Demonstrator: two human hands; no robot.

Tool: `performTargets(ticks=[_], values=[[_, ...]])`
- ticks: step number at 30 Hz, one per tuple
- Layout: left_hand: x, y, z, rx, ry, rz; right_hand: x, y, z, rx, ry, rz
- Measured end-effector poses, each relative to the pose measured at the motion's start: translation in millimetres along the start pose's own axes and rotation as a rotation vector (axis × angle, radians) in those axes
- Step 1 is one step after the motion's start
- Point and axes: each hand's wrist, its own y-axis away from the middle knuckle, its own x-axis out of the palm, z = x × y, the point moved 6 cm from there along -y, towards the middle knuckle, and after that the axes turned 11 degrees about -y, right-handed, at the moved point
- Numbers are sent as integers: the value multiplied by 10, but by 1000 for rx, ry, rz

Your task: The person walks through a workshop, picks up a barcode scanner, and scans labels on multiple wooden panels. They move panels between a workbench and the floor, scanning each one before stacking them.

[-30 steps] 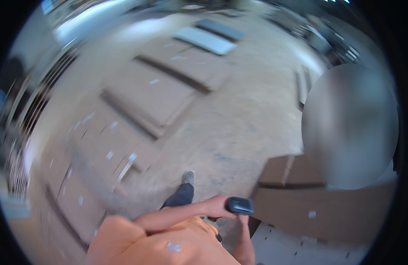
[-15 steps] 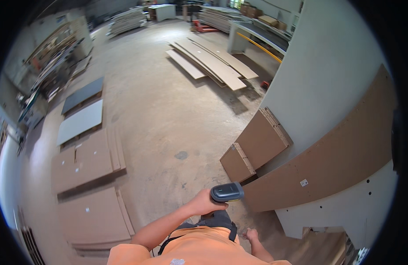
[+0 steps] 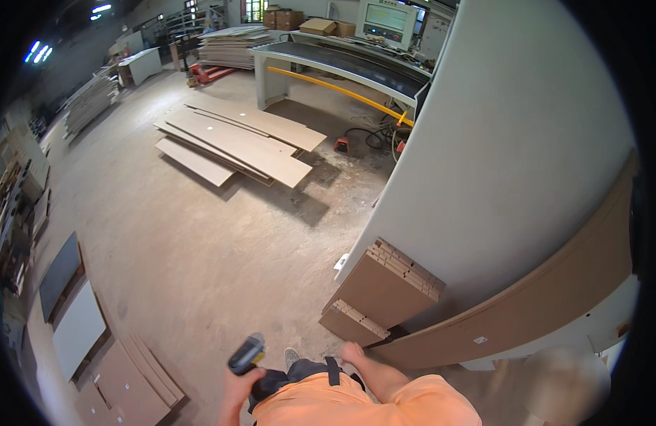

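Note:
A dark handheld barcode scanner with a yellow patch is gripped in my left hand, held out ahead of my left thigh. My fingers are closed round its handle. Beside my right thigh hangs my right hand, with no object visible in it; its fingers are too small and hidden to make out. Nearest to that hand are two stacks of brown boards, a smaller stack and a larger one, leaning against a big pale panel. A long brown panel stands on edge to the right.
Boards lie piled on the floor ahead. Beyond them stands a machine with a dark bed, yellow bar and screen. A red pallet jack is further back. Floor stacks line the left. Something blurred is at lower right.
My view has swung to the right, bringing the machine and its screen into sight. My left hand has moved left and lower with the scanner, while the right hand has come forward beside the leaning stacks.

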Motion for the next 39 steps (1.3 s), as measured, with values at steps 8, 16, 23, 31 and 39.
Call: performTargets(ticks=[8,16,23,31,39], values=[[-400,-2144,-765,-115,37,-73,-3067,-2114,1269,-243,-477,-690],[126,-4543,-2232,-3,-91,306,-3561,-2674,779,64,-526,-402],[1162,-6362,-3425,132,-401,659,-3553,-2395,-497,597,-1437,-693],[2709,-7566,-4344,96,-462,645,-3780,-3811,-1578,684,-1178,-447],[3611,-8924,-5493,273,-406,566,-6500,-5234,-3330,575,-1267,-648]])
